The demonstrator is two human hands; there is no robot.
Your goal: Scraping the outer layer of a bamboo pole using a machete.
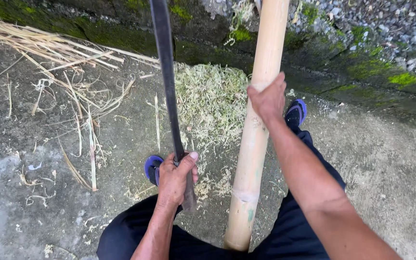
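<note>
At the far left we see a loose bundle of dry straw-coloured strips (49, 48) fanned across the grey concrete floor (34, 192), with single curled slivers scattered below it. Moving right, our left hand (175, 179) is wrapped tight around the handle of a long dark blade (167, 72), thumb laid over the top; the blade rises steeply, its tip out of view at the upper edge. Just beside that hand a blue sandal (152, 168) shows under our dark trouser leg. Behind the blade lies a heap of pale green shavings (213, 98), against the foot of a mossy stone wall (362, 62). Next comes the bamboo pole (256, 144): thick, smooth, pale yellow, with a faint green tinge and a ringed node low down. It stands nearly upright between our knees, leaning slightly right at the top. Our right hand (268, 98) closes around its middle. A second blue sandal (295, 112) sits just beyond that hand.
</note>
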